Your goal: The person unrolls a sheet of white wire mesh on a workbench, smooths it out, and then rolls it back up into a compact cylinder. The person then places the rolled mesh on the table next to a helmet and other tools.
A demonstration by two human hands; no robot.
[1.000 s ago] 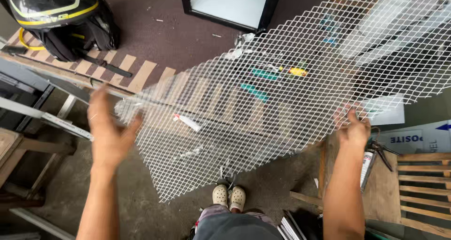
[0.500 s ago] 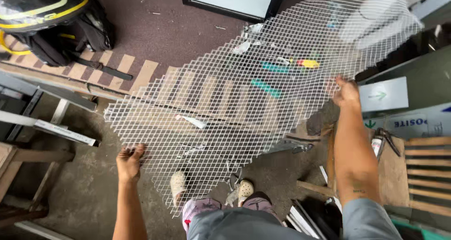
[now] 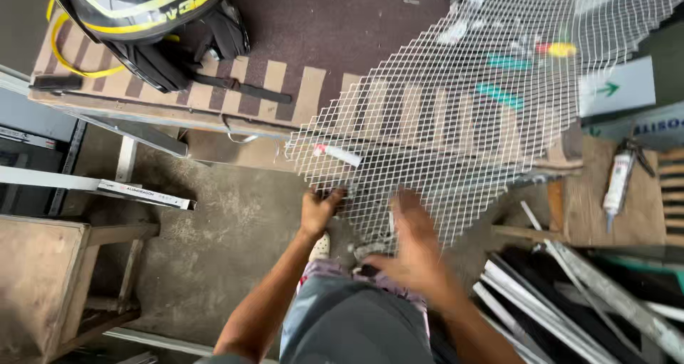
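Mesh [image 3: 456,115], a sheet of white expanded metal, lies slanted across the counter [image 3: 285,22], its near edge overhanging toward the person. Left hand [image 3: 318,211] is clenched on that near edge, close to the lower left corner. Right hand [image 3: 413,239] sits just under the same edge, blurred; I cannot tell whether it grips or is released. Progress, as judged: sheet is in hand and partly supported by the counter, not lying flat; no cut, fold or fixing is visible. Helmet [image 3: 142,22] rests at the counter's far left, well apart from the mesh. Sealant tube [image 3: 618,182] lies on a board to the right. No containers with contents can be made out.
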